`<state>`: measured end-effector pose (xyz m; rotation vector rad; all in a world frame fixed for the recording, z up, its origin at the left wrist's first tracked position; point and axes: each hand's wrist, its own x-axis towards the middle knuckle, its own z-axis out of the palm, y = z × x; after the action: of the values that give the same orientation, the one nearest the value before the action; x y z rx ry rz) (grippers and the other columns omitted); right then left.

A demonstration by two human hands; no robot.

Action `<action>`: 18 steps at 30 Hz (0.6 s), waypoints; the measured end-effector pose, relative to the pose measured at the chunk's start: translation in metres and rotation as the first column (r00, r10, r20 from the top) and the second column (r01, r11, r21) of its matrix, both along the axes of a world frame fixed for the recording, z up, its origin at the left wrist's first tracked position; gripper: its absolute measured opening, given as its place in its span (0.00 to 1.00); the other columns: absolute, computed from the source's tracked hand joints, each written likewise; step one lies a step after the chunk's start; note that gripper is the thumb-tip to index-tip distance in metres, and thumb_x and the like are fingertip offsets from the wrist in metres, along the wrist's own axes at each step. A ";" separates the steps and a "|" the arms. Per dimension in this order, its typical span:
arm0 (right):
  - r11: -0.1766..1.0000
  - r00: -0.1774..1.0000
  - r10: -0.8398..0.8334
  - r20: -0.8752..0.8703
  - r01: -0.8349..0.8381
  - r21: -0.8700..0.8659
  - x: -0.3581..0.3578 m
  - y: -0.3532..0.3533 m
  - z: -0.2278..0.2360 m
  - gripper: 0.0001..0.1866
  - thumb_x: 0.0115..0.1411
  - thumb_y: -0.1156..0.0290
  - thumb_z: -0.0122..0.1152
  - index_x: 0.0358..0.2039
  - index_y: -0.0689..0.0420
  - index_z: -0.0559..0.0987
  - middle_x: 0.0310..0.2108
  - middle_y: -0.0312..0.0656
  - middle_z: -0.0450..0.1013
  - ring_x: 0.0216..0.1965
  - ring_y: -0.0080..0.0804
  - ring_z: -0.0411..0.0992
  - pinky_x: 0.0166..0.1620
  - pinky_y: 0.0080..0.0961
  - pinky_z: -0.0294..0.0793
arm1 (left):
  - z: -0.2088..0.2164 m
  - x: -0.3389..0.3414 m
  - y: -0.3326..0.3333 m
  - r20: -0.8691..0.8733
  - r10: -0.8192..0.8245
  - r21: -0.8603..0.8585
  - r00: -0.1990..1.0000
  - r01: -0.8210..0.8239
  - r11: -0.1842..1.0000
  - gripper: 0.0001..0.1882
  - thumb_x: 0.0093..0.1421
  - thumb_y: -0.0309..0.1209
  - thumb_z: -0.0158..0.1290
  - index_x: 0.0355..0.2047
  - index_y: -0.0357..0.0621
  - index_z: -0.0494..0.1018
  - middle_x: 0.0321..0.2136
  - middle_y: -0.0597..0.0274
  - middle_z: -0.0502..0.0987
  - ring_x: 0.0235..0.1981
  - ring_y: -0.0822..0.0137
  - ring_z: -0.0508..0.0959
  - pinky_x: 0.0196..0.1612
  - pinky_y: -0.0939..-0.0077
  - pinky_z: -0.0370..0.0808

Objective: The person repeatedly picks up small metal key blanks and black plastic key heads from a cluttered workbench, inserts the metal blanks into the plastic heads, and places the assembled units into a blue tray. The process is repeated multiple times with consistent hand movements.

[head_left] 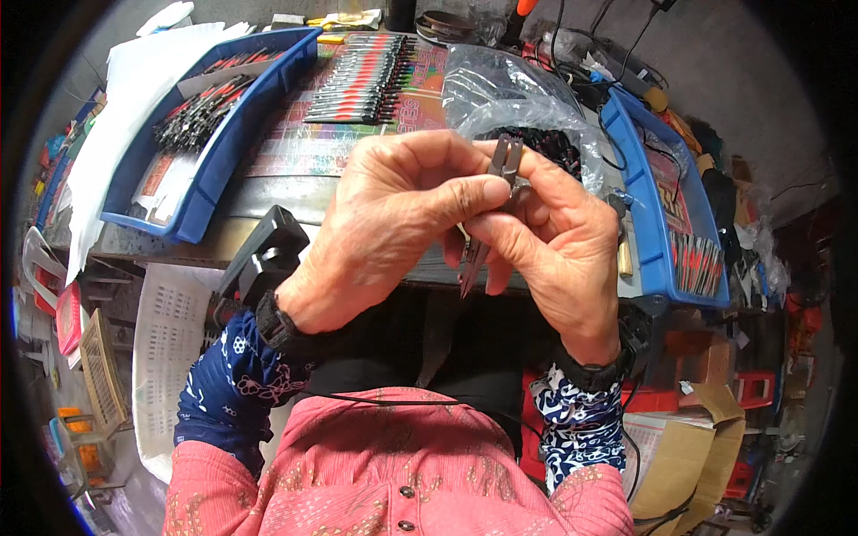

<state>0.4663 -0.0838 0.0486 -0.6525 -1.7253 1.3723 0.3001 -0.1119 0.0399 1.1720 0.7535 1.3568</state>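
In front of my chest, over the table's near edge, my two hands meet around a slim dark metal tool. My left hand point(380, 219) pinches it between thumb and fingers, and my right hand point(567, 237) grips it from the other side with the thumb low down. The dark metal tool point(500, 163) stands upright, with a forked, two-pronged upper end above the thumbs. A narrow pointed part shows below the hands. Its middle is hidden by my fingers, so its exact kind is unclear. Just behind my right fingers, a clear plastic bag point(500, 85) holds dark pieces.
A row of slim red, black and silver pieces point(357, 80) lies on the table. Left stands a blue tray point(192, 210) with a heap of similar pieces; right, another blue tray point(657, 255). A white basket point(161, 330) and cardboard box point(684, 460) sit lower. Cables point(617, 116) run at right.
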 end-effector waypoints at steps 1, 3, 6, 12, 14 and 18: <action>1.000 1.000 -0.020 0.002 0.020 0.022 -0.001 0.002 0.002 0.17 0.60 0.78 0.61 0.50 0.62 0.74 0.26 0.34 0.76 0.23 0.13 0.72 0.21 0.11 0.68 | 0.002 -0.001 0.003 -0.025 0.012 -0.022 1.000 -0.013 1.000 0.09 0.60 0.33 0.60 0.37 0.41 0.77 0.28 0.68 0.78 0.25 0.78 0.76 0.23 0.85 0.73; 0.999 0.999 -0.020 0.029 0.018 0.045 -0.003 0.008 0.007 0.16 0.60 0.77 0.61 0.49 0.62 0.74 0.25 0.34 0.76 0.22 0.13 0.71 0.21 0.11 0.67 | 0.006 -0.002 0.009 -0.052 0.029 -0.013 0.998 -0.030 0.999 0.09 0.60 0.33 0.60 0.37 0.41 0.77 0.28 0.68 0.78 0.25 0.78 0.76 0.22 0.85 0.73; 0.998 1.000 -0.024 0.013 0.024 0.054 -0.004 0.011 0.011 0.15 0.61 0.76 0.61 0.48 0.62 0.75 0.23 0.34 0.75 0.20 0.12 0.69 0.20 0.11 0.65 | 0.009 -0.004 0.016 -0.057 0.015 -0.009 0.998 -0.015 1.000 0.09 0.60 0.33 0.60 0.37 0.42 0.77 0.28 0.68 0.78 0.25 0.78 0.77 0.22 0.85 0.73; 1.000 1.000 -0.002 0.020 0.002 0.001 -0.002 0.011 0.002 0.14 0.61 0.76 0.60 0.48 0.62 0.75 0.24 0.35 0.76 0.19 0.13 0.69 0.19 0.11 0.66 | -0.001 -0.003 0.015 -0.078 0.029 -0.038 0.997 -0.032 0.999 0.08 0.60 0.33 0.59 0.37 0.42 0.76 0.27 0.69 0.78 0.24 0.79 0.76 0.22 0.86 0.72; 0.997 1.000 0.017 -0.011 -0.018 -0.073 -0.002 0.008 -0.009 0.15 0.61 0.76 0.60 0.48 0.62 0.74 0.24 0.36 0.77 0.19 0.13 0.69 0.18 0.10 0.66 | -0.012 -0.002 0.011 -0.087 0.023 -0.068 0.996 -0.029 0.997 0.08 0.60 0.33 0.59 0.37 0.43 0.76 0.27 0.69 0.78 0.24 0.79 0.76 0.22 0.86 0.71; 0.977 0.999 0.045 0.014 -0.041 -0.210 0.000 0.001 -0.032 0.19 0.60 0.79 0.60 0.53 0.65 0.72 0.27 0.40 0.78 0.21 0.18 0.73 0.18 0.11 0.70 | -0.036 -0.001 0.002 -0.013 0.000 -0.195 1.000 -0.002 0.981 0.08 0.60 0.33 0.59 0.35 0.42 0.75 0.26 0.69 0.77 0.22 0.79 0.75 0.21 0.87 0.70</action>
<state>0.4659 -0.0830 0.0164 -0.7495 -1.6303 1.5975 0.2994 -0.1101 0.0042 1.0257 0.8759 1.2468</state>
